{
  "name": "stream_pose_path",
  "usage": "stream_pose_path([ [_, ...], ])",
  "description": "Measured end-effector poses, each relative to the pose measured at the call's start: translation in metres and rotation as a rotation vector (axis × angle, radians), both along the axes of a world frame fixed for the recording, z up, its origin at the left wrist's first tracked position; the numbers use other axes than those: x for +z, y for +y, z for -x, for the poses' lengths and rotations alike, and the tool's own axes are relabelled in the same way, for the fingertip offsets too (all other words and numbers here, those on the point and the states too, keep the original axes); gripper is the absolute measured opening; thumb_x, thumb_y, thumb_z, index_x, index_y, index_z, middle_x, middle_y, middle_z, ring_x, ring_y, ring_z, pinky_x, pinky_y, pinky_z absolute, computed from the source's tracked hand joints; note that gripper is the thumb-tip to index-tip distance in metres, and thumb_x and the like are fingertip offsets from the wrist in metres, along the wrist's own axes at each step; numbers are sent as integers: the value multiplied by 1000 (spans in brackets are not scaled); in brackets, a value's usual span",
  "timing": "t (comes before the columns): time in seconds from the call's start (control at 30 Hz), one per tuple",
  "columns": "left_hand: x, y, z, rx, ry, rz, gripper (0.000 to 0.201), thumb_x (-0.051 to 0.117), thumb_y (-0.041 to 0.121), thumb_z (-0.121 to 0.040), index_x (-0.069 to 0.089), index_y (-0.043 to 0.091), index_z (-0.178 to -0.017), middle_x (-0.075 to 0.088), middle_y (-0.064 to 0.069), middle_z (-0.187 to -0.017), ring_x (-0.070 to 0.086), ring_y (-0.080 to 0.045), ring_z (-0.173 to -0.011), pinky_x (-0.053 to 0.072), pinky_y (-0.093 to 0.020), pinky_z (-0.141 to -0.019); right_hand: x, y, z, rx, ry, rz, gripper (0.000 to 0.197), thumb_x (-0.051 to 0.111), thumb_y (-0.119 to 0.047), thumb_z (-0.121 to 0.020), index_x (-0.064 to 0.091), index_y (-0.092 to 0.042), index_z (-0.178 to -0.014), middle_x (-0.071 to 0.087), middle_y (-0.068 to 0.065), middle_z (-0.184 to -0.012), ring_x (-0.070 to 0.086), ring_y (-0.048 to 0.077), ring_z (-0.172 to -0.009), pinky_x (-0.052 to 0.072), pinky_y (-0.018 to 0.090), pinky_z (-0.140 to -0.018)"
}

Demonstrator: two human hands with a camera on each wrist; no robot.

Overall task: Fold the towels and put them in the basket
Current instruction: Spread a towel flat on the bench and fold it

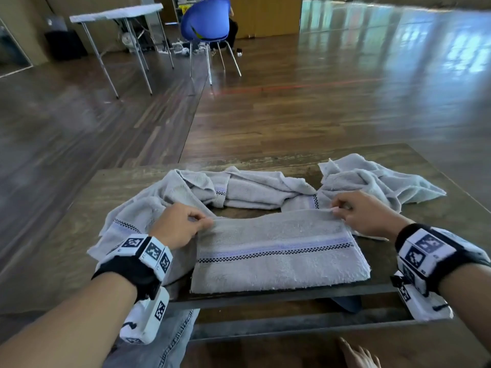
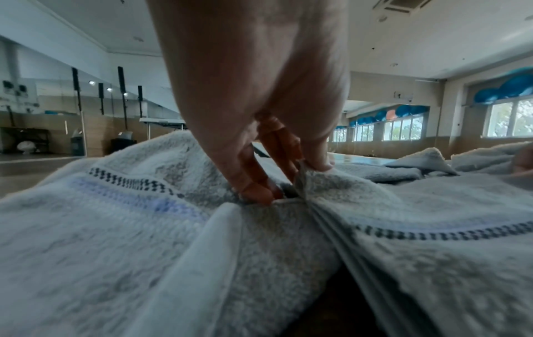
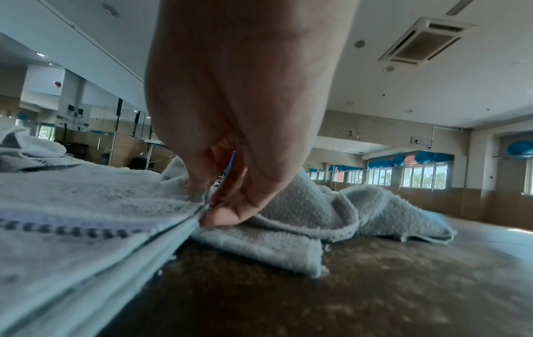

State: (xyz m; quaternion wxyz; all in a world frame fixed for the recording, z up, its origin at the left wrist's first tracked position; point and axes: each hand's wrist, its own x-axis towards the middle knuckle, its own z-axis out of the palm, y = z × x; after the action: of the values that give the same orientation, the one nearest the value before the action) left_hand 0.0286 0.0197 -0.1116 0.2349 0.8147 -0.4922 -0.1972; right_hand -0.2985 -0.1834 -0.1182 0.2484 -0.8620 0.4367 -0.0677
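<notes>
A grey towel (image 1: pixel 276 251) with a purple and checkered stripe lies folded flat at the near edge of the wooden table (image 1: pixel 425 221). My left hand (image 1: pixel 183 224) pinches its far left corner, thumb over the folded edges (image 2: pixel 305 180). My right hand (image 1: pixel 364 213) pinches the far right corner, where the stacked layers (image 3: pixel 199 203) show. A second striped towel (image 1: pixel 170 197) lies crumpled behind and under my left hand. A third grey towel (image 1: pixel 372 179) sits bunched at the far right, also in the right wrist view (image 3: pixel 360 212). No basket is in view.
The table's near edge (image 1: pixel 292 293) has a metal frame below it. A blue chair (image 1: pixel 207 22) with a person seated and a white folding table (image 1: pixel 117 14) stand far back on the wooden floor. My knee in jeans (image 1: pixel 164 338) is under the table.
</notes>
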Motion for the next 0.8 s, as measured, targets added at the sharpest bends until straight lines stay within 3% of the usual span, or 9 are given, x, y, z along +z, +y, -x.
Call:
stream_pose_path([
  [0.17,-1,-2,-4,-36,21,0,16,75,34,-86,81,20,-83,68,18,-57,61,7,-56,43,-7,-52,-5,0,2,-12,-7,6,16,66,-20,-96,70,-21,-81,68,-7,-72,59,8,-67,38,17,-58],
  [0.27,3,-5,-6,-47,21,16,17,78,31,-84,81,15,-78,73,7,-65,65,-2,-59,50,-12,-55,-1,-1,4,-39,-50,5,13,67,-18,-96,71,-19,-84,70,-1,-82,63,16,-76,42,21,-63],
  [0.37,16,-4,-5,-63,26,43,13,79,28,-84,80,17,-77,74,2,-68,67,-12,-61,54,-22,-55,11,1,10,-81,-120,-38,12,66,-16,-96,71,-18,-85,71,8,-87,65,29,-80,51,34,-71],
  [0.5,48,1,1,-74,31,171,6,79,21,-85,78,25,-79,74,7,-68,65,-8,-54,55,-22,-51,46,4,21,-100,-234,79,25,66,-13,-96,64,-26,-75,66,-3,-74,57,13,-61,42,29,-58],
  [0.6,73,-1,6,-48,-88,374,11,78,24,-84,78,21,-95,74,7,-77,69,-14,-64,59,-29,-62,76,4,28,-172,-392,191,15,67,-13,-93,69,-24,-84,71,-3,-75,68,18,-69,55,35,-71],
  [0.63,79,-3,7,-38,-169,458,18,78,25,-85,77,19,-101,74,6,-84,68,-10,-70,56,-23,-68,83,4,30,-196,-457,222,12,69,-14,-92,71,-25,-87,73,-4,-80,71,17,-74,56,34,-73],
  [0.7,90,-2,14,-48,-268,623,20,77,23,-85,77,16,-104,73,4,-91,62,-2,-76,47,-12,-72,91,8,36,-219,-581,293,13,72,-15,-89,72,-28,-91,73,-8,-91,71,6,-81,53,18,-70],
  [0.73,90,1,18,-70,-295,675,18,76,22,-86,77,15,-103,72,4,-92,60,0,-77,45,-11,-73,90,12,40,-220,-624,316,16,74,-15,-89,71,-30,-91,71,-10,-95,69,0,-83,49,9,-68],
  [0.8,78,10,27,-94,-309,688,12,75,22,-87,75,17,-99,69,7,-93,57,0,-78,46,-16,-72,75,22,49,-205,-650,305,18,74,-15,-90,70,-32,-93,70,-11,-98,68,-4,-84,48,5,-65],
])
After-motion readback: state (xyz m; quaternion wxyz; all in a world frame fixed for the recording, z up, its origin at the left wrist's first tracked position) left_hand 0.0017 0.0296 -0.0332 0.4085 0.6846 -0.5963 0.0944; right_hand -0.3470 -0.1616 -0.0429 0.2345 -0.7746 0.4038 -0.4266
